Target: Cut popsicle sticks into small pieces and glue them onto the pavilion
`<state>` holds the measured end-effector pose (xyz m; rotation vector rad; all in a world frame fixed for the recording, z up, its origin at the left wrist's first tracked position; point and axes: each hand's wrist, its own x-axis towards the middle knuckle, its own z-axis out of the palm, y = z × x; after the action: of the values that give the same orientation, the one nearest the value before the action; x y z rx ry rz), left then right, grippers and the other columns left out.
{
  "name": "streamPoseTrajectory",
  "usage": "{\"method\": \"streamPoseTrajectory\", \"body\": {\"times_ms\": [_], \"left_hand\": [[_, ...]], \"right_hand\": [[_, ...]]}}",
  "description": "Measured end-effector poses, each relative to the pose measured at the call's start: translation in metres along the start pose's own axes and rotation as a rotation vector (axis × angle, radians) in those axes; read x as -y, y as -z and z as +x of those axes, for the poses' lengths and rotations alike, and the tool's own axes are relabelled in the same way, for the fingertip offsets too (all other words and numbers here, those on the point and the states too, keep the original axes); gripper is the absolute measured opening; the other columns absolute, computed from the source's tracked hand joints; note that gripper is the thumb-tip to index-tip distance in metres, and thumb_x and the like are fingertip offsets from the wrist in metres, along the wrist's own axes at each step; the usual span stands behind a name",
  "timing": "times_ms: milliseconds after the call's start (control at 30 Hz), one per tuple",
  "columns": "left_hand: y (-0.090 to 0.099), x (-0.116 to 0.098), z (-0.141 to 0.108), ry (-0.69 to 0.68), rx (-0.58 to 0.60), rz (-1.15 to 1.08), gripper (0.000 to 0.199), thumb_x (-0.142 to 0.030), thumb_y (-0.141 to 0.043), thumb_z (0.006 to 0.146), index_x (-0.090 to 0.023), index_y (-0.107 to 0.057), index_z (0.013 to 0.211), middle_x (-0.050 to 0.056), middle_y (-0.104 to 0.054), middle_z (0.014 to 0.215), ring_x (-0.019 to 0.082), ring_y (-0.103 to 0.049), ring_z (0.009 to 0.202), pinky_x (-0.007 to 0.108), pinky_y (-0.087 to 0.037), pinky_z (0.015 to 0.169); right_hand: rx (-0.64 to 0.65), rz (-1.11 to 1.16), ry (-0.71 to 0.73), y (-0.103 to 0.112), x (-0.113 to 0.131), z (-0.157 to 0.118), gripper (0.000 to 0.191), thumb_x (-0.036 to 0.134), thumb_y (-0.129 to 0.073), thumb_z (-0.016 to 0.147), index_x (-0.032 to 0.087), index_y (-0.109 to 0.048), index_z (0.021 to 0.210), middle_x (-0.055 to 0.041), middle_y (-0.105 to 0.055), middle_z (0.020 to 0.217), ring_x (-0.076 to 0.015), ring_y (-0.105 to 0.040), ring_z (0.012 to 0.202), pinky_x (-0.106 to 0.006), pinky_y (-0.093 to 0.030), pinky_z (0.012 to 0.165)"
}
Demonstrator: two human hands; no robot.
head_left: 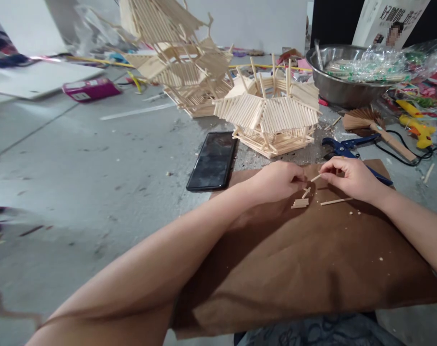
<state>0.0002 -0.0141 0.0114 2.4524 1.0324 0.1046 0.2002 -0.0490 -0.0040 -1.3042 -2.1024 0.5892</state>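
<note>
Pale wood, thin and straight, formed the stick [315,178] that the right hand [350,178] pinched near the far edge of the brown paper [294,269]. Its long axis slanted toward the curled left hand [281,180], whose grip could not be told. Speckled grey floor [132,182] spread past the left edge.

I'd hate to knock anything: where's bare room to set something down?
Specks aside: the floor just left of the phone, and the brown paper nearer you than the short sticks. Crowded: the right side, with the bowl, brush and glue gun.
</note>
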Motion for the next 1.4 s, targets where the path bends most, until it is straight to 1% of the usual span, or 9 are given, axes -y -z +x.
{"method": "streamPoseTrajectory", "body": {"times_ms": [100, 200, 300, 400, 733, 833, 933, 1100, 1400], "left_hand": [[0.002, -0.003, -0.002, -0.058, 0.135, 0.072, 0.023, -0.024, -0.049, 0.075, -0.020, -0.070, 0.084, 0.002, -0.069, 0.079, 0.011, -0.056, 0.065, 0.021, -0.034, 0.057], [0.006, -0.007, -0.004, -0.095, 0.183, 0.123, 0.024, -0.019, -0.047, 0.073, -0.020, -0.070, 0.079, 0.001, -0.068, 0.075, 0.010, -0.054, 0.061, 0.021, -0.033, 0.056], [0.006, -0.010, -0.006, -0.089, 0.221, 0.132, 0.019, -0.023, -0.050, 0.073, -0.020, -0.068, 0.074, 0.000, -0.066, 0.070, 0.010, -0.051, 0.057, 0.021, -0.030, 0.052], [0.003, -0.011, -0.007, -0.070, 0.222, 0.118, 0.015, -0.028, -0.054, 0.072, -0.020, -0.067, 0.072, 0.000, -0.064, 0.069, 0.010, -0.050, 0.055, 0.021, -0.028, 0.051], [0.002, -0.012, -0.007, -0.027, 0.184, -0.029, 0.008, -0.020, -0.057, 0.069, -0.018, -0.063, 0.063, -0.002, -0.059, 0.058, 0.009, -0.047, 0.051, 0.021, -0.028, 0.051], [0.006, -0.011, -0.005, 0.023, 0.088, -0.163, 0.009, -0.020, -0.056, 0.072, -0.016, -0.063, 0.067, -0.002, -0.060, 0.060, 0.009, -0.051, 0.055, 0.020, -0.033, 0.052], [0.006, -0.010, -0.004, 0.126, 0.040, -0.428, 0.014, -0.026, -0.056, 0.077, -0.014, -0.059, 0.071, -0.003, -0.058, 0.055, 0.007, -0.051, 0.046, 0.018, -0.036, 0.048], [0.000, -0.011, -0.001, 0.223, 0.133, -0.807, 0.011, -0.022, -0.054, 0.079, -0.013, -0.054, 0.074, 0.001, -0.064, 0.065, 0.005, -0.051, 0.039, 0.017, -0.040, 0.040], [-0.006, -0.009, -0.001, 0.224, 0.216, -1.016, 0.011, -0.023, -0.057, 0.077, -0.012, -0.059, 0.075, 0.003, -0.068, 0.071, 0.005, -0.054, 0.041, 0.017, -0.044, 0.043]], "right_hand": [[0.058, 0.004, -0.009, 0.000, 0.001, 0.000, 0.011, 0.026, -0.055, 0.078, 0.018, -0.062, 0.077, -0.0018, -0.063, 0.073, -0.0118, -0.054, 0.065, -0.026, -0.040, 0.062], [0.093, -0.007, -0.021, 0.002, 0.002, 0.000, 0.012, 0.026, -0.055, 0.078, 0.017, -0.062, 0.077, -0.0021, -0.063, 0.073, -0.0120, -0.054, 0.064, -0.026, -0.040, 0.062], [0.105, -0.022, -0.020, 0.002, 0.003, -0.001, 0.012, 0.026, -0.054, 0.078, 0.018, -0.062, 0.076, -0.0018, -0.063, 0.072, -0.0118, -0.053, 0.064, -0.026, -0.040, 0.061], [0.108, -0.036, -0.017, 0.002, 0.004, -0.001, 0.011, 0.025, -0.054, 0.078, 0.018, -0.062, 0.075, -0.0014, -0.063, 0.071, -0.0117, -0.053, 0.063, -0.026, -0.039, 0.061], [0.120, -0.016, -0.029, 0.001, 0.005, -0.001, 0.013, 0.027, -0.053, 0.079, 0.019, -0.063, 0.077, -0.0018, -0.063, 0.072, -0.0123, -0.054, 0.064, -0.026, -0.040, 0.061], [0.104, 0.033, -0.037, 0.003, 0.004, -0.001, 0.014, 0.028, -0.053, 0.079, 0.018, -0.063, 0.079, -0.0020, -0.064, 0.074, -0.0123, -0.054, 0.066, -0.026, -0.040, 0.062], [0.109, 0.076, -0.054, 0.003, 0.004, -0.002, 0.015, 0.030, -0.054, 0.079, 0.018, -0.062, 0.080, -0.0013, -0.063, 0.074, -0.0119, -0.054, 0.066, -0.025, -0.040, 0.062], [0.113, 0.132, -0.071, 0.001, 0.003, -0.003, 0.017, 0.032, -0.055, 0.080, 0.018, -0.063, 0.081, -0.0017, -0.063, 0.075, -0.0120, -0.054, 0.067, -0.026, -0.042, 0.062], [0.076, 0.204, -0.119, -0.002, 0.006, -0.003, 0.020, 0.036, -0.057, 0.077, 0.018, -0.064, 0.080, -0.0010, -0.064, 0.072, -0.0114, -0.053, 0.063, -0.026, -0.043, 0.059]]}}
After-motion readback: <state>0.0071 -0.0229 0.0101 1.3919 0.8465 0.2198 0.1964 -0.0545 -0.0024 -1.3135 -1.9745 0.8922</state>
